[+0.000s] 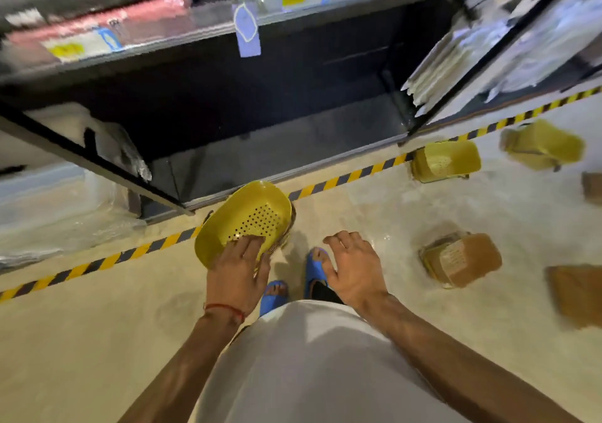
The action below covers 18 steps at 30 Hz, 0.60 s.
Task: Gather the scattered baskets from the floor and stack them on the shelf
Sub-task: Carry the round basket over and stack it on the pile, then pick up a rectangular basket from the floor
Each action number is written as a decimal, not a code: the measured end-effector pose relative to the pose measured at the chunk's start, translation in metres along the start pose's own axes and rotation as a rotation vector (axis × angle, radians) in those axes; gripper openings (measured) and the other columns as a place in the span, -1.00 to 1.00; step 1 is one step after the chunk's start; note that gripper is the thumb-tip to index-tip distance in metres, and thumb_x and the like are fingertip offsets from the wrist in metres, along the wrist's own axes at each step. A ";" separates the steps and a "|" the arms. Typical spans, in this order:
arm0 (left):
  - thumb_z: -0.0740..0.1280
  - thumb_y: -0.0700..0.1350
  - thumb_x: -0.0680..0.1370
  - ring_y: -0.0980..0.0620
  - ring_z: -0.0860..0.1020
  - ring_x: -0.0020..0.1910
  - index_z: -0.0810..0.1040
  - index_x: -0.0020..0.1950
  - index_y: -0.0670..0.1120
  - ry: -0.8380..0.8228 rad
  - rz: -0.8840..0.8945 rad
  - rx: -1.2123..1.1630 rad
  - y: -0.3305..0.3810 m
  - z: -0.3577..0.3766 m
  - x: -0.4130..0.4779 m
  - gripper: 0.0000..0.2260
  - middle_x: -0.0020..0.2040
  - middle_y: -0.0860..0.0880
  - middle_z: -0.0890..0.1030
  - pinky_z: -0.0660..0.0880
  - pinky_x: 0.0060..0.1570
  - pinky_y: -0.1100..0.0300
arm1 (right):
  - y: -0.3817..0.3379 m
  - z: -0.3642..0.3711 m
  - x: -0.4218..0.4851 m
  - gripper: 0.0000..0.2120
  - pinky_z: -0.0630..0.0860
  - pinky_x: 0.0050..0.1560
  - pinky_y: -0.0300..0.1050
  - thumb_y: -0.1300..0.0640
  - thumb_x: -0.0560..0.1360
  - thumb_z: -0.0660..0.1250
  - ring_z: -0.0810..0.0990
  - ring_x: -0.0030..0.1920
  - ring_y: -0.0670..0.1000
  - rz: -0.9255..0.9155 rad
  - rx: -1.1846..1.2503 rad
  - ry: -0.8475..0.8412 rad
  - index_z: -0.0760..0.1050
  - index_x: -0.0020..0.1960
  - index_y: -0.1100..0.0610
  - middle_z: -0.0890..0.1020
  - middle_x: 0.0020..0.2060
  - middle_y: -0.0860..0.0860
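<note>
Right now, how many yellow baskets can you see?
3: held basket in the left hand; middle basket beside the tape; far-right basket. Others may be hidden.

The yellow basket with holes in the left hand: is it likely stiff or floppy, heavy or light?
Probably light: the left hand alone holds the yellow basket up by its rim. It looks stiff, since the shell has its full rounded shape under that one-sided grip. The glossy plastic may be somewhat slippery.
</note>
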<state>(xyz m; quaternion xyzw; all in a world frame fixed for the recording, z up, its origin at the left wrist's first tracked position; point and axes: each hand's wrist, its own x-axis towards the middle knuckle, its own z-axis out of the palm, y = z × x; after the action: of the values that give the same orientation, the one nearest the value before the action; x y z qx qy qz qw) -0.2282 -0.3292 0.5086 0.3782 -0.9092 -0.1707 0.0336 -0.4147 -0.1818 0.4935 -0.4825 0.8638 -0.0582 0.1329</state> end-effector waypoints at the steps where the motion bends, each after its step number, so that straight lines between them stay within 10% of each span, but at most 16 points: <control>1: 0.18 0.03 0.57 -0.11 0.57 0.00 0.60 0.21 -0.07 -0.033 0.051 0.021 0.004 -0.003 0.000 -0.66 0.11 -0.06 0.64 0.56 -0.15 0.06 | 0.000 -0.002 -0.012 -0.74 0.56 -0.04 0.03 -0.02 0.54 0.28 0.58 -0.01 0.14 0.043 0.015 0.032 0.62 0.11 0.08 0.63 -0.02 0.02; 18: 0.16 0.05 0.58 -0.06 0.59 0.08 0.59 0.26 -0.04 -0.195 0.670 0.126 0.183 0.020 -0.002 -0.64 0.17 0.01 0.62 0.58 -0.04 0.00 | 0.105 -0.042 -0.191 -0.73 0.56 -0.01 0.02 0.02 0.56 0.34 0.56 0.06 0.11 0.596 0.177 0.269 0.60 0.21 0.08 0.63 0.04 0.00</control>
<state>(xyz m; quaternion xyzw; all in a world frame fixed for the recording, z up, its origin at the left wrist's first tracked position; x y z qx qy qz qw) -0.3548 -0.2019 0.5515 0.0421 -0.9905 -0.1292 -0.0227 -0.4174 0.0344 0.5431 -0.1833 0.9683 -0.1545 0.0702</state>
